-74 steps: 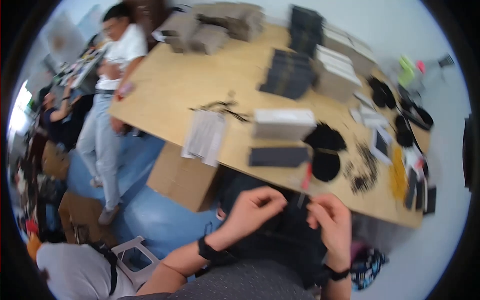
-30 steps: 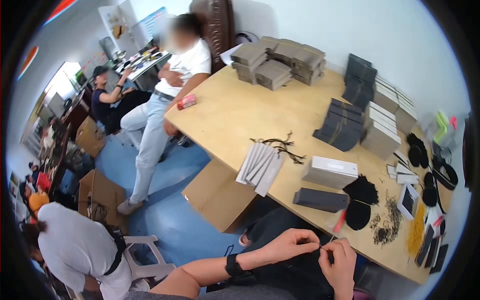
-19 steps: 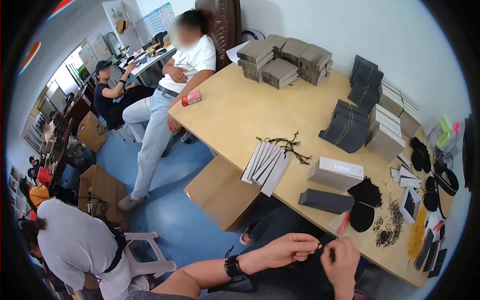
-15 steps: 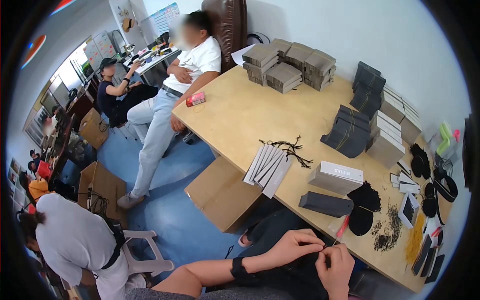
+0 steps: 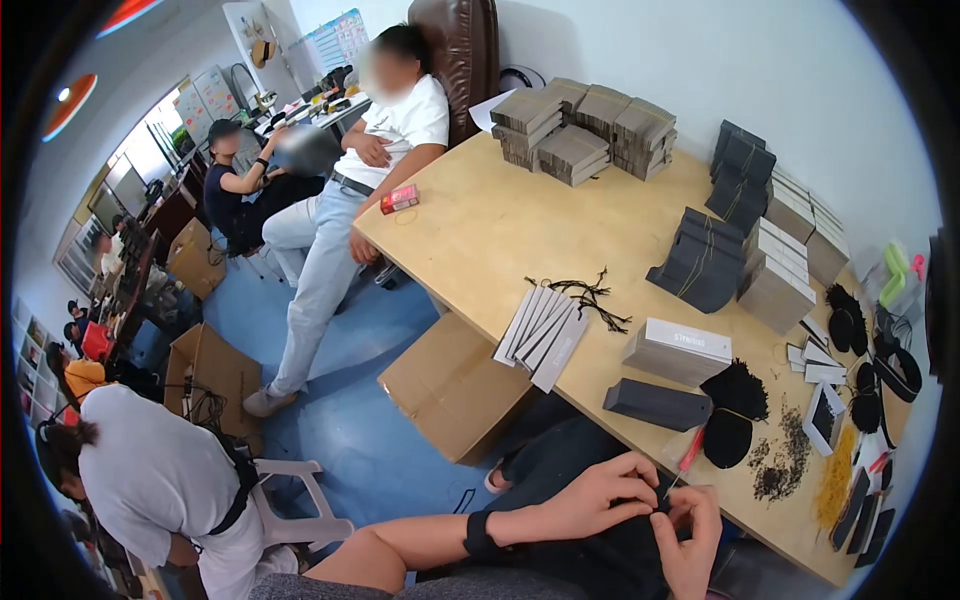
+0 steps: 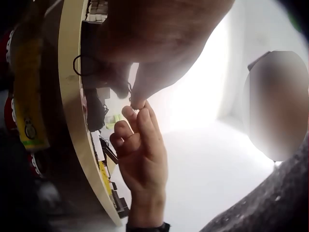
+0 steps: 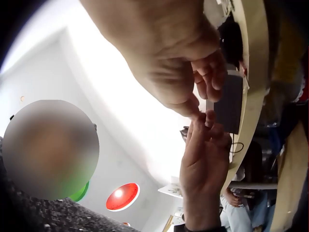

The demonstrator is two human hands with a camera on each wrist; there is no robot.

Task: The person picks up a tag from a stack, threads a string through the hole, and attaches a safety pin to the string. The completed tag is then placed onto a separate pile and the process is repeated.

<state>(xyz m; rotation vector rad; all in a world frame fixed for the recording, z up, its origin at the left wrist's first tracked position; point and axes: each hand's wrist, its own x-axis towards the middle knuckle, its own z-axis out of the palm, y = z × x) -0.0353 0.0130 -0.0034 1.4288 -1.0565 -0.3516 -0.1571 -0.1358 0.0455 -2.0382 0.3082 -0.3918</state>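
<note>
My left hand (image 5: 590,500) and right hand (image 5: 692,535) meet fingertip to fingertip over my lap, beside the table's front edge. A thin black cord (image 6: 130,89) runs at the left fingertips in the left wrist view, with a loop hanging out to the side. The left thumb and forefinger pinch it. At the same spot, the right thumb and fingertips pinch the cord's end, largely hidden by the fingers. Part of the loop (image 7: 243,146) shows beyond the left hand in the right wrist view. A red-handled tool (image 5: 691,451) lies at the table edge just above the hands.
On the table (image 5: 470,240) are white-grey strips (image 5: 545,335) with black cords, a dark block (image 5: 657,404), a pale card stack (image 5: 678,350), black cord bundles (image 5: 728,439) and banded dark stacks (image 5: 700,260). A cardboard box (image 5: 455,385) stands below; a person (image 5: 400,130) sits at the far-left corner.
The hands, apart at first, have come together at the fingertips, with small finger shifts since. The head view has turned, so the table sits lower and further right.
</note>
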